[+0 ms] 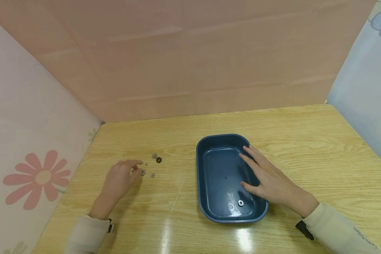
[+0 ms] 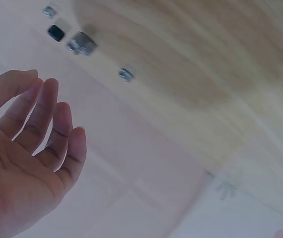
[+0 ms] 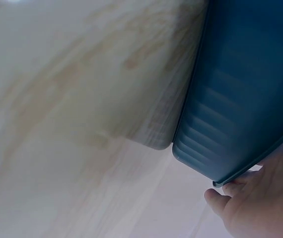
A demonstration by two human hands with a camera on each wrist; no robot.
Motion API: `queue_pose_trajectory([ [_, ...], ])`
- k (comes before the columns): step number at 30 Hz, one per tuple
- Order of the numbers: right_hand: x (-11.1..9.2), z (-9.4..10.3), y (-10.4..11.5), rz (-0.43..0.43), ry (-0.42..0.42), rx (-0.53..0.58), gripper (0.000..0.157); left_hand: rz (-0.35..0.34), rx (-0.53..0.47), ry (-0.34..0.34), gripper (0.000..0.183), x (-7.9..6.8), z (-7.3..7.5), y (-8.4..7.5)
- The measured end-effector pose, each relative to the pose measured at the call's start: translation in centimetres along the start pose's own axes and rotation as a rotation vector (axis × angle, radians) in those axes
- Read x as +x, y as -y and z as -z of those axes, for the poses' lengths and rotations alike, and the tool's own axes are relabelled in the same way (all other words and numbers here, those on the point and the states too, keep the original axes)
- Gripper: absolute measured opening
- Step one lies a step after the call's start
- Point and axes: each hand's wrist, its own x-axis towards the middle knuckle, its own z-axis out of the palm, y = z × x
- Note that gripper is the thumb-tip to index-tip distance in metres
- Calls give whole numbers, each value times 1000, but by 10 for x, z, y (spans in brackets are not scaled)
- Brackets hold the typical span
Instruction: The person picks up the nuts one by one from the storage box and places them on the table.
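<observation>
My left hand (image 1: pixel 120 176) hovers at the left of the table, its thumb and fingers loosely bent and apart from the hardware. Right by its fingertips lies a silver hex nut (image 1: pixel 142 172). Farther off are another silver nut (image 1: pixel 154 155), a black nut (image 1: pixel 158 160) and a small nut (image 1: pixel 152 175). In the left wrist view the hand (image 2: pixel 32 134) holds nothing. My right hand (image 1: pixel 270 180) reaches over the right rim of a blue plastic tray (image 1: pixel 200 183), fingers spread. One silver nut (image 1: pixel 240 203) lies on the tray floor.
The wood-grain table (image 1: pixel 304 151) backs onto a pinkish paper-like wall (image 1: pixel 193 63). Flower-patterned white panels (image 1: pixel 25 106) stand at the left, and a pale blue panel (image 1: pixel 365 88) at the right. A thin pale streak (image 1: pixel 177 194) crosses the tabletop left of the tray.
</observation>
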Motion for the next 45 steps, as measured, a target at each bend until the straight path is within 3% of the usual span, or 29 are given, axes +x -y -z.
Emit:
queue_pose_trajectory([
  [19, 0, -1, -1, 4, -9, -10, 80, -212, -45, -93, 20, 7, -5, -47],
  [45, 0, 0, -2, 5, 17, 6, 82, -276, -99, -89, 17, 15, -12, -81],
])
